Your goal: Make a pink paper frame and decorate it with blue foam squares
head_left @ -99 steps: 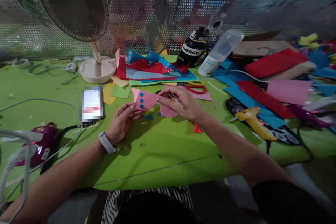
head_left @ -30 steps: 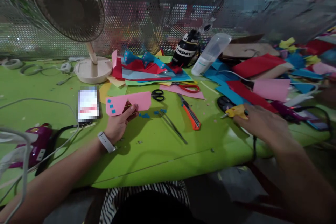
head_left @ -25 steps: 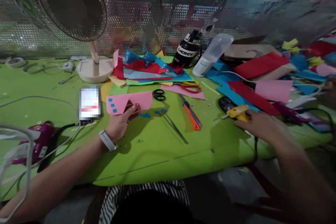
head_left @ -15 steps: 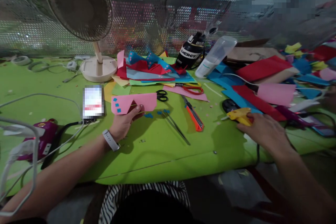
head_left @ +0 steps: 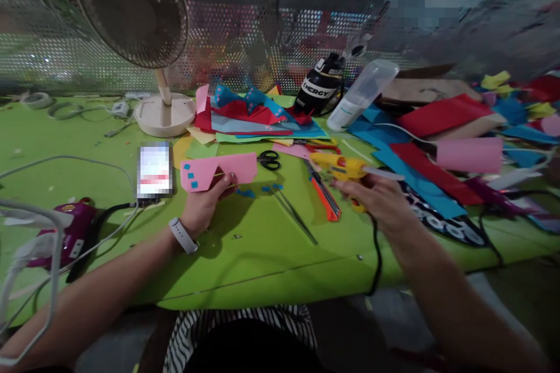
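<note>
My left hand (head_left: 210,198) pinches a pink paper piece (head_left: 236,168) with a notch in its lower edge and blue squares at its left end. Raised over the table, a yellow glue gun (head_left: 339,166) is gripped in my right hand (head_left: 380,198), its nozzle pointing left and a pale glue stick out of its back. Between the hands lie tweezers (head_left: 295,215), an orange cutter (head_left: 326,198) and small blue paper bits (head_left: 245,193). Black-handled scissors (head_left: 270,160) rest just right of the pink piece.
A fan (head_left: 164,113) and a phone (head_left: 154,170) stand at left, near a purple glue gun (head_left: 72,233). Coloured papers (head_left: 258,122), a black bottle (head_left: 317,84) and a clear bottle (head_left: 363,96) are at the back. A black cord (head_left: 376,262) hangs over the front edge.
My right hand has lifted the yellow glue gun and brought it left, uncovering a dark patterned item on the table. My left hand and the pink piece have shifted slightly left.
</note>
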Available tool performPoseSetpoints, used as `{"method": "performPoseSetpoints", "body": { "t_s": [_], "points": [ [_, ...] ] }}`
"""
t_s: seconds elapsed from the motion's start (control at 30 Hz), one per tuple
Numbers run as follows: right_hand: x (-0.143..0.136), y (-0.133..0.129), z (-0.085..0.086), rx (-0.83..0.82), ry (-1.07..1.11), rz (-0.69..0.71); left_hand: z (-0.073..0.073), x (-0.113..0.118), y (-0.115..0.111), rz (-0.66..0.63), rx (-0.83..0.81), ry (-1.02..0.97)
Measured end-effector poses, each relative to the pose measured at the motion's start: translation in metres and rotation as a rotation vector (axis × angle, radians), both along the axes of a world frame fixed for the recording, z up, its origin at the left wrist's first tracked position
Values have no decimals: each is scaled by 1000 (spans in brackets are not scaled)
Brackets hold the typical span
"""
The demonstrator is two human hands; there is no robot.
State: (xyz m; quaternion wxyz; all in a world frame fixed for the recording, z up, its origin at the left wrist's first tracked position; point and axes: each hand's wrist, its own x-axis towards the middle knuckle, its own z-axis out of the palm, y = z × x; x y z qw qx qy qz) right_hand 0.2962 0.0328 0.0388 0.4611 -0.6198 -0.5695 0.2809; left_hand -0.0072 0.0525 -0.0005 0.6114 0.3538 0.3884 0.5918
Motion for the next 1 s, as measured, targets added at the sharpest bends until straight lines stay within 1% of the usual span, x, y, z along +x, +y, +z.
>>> {"method": "performPoseSetpoints", "body": {
  "t_s": [0.03, 0.07, 0.13, 0.17, 0.2, 0.27, 0.33, 0.4, 0.5, 0.6, 0.83, 1.0],
  "points": [
    [-16, 0, 3, -22, 115, 23, 0, 0, 0, 10, 4, -3],
    [-30, 0, 6, -8, 241, 12, 0, 0, 0, 14, 8, -6],
    [-55, 1, 11, 10, 427, 82, 1, -1, -1, 8, 13, -13],
    [-64, 1, 13, -9, 442, 136, 1, -1, -1, 6, 14, -17],
    [-72, 2, 15, -44, 420, 198, 2, -1, -1, 6, 12, -22],
    [-82, 3, 15, -59, 343, 295, 2, -1, 0, 10, 6, -29],
    [-86, 3, 14, -25, 274, 361, 2, -1, 0, 13, 0, -30],
    [-88, 3, 11, 14, 233, 395, 2, 0, 0, 10, -3, -17],
    [-90, 0, 6, 39, 226, 381, 1, 0, 0, 4, 6, 17],
    [-91, 0, 3, 21, 259, 375, 0, -1, -1, -18, 18, 59],
    [-92, -2, 7, 3, 234, 411, 5, 0, -2, -31, 20, 102],
    [-94, -3, 4, -13, 240, 404, 4, 0, -2, -34, 16, 102]
  ]
}}
